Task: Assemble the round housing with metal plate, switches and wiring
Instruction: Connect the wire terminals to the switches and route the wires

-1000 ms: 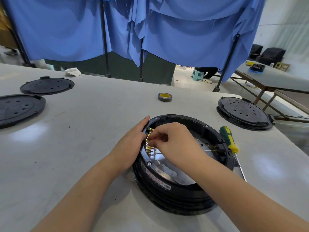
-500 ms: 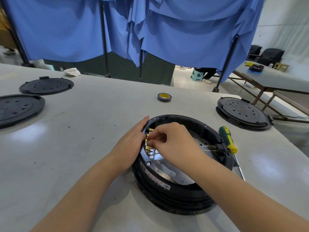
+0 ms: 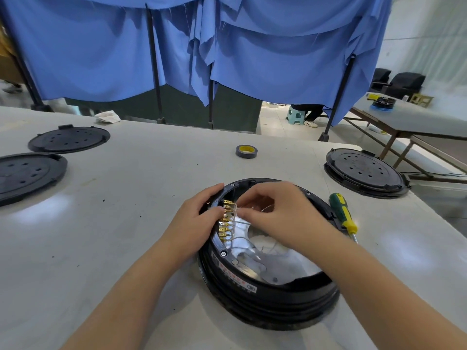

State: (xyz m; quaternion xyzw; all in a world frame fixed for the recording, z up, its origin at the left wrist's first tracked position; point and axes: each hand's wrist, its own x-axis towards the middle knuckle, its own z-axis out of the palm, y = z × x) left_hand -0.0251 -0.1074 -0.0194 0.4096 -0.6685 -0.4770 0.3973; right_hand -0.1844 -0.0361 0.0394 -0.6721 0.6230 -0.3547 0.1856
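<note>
While your left hand [image 3: 194, 221] rests straight-fingered on its rim, the ribbed black round housing [image 3: 265, 291] sits mid-table
Inside lie a shiny metal plate [image 3: 285, 263] and a row of brass terminals [image 3: 225, 223]; your right hand [image 3: 278, 213] pinches a thin pale wire [image 3: 241, 224] beside them, with a green-and-yellow screwdriver [image 3: 345, 215] just outside the rim

- The round housing [image 3: 267, 286] sits on the table [image 3: 113, 236], near its front edge.
- Metal plate [image 3: 285, 263] lies inside the housing; a row of terminals [image 3: 225, 221] stands at its 9 o'clock.
- Screwdriver [image 3: 344, 215] lies just beside the housing at 3 o'clock.
- Tape roll [image 3: 246, 151] lies behind, at 12 o'clock.
- One lid [image 3: 365, 171] at 2 o'clock; two lids [image 3: 68, 138] [image 3: 27, 174] at 10 o'clock.
</note>
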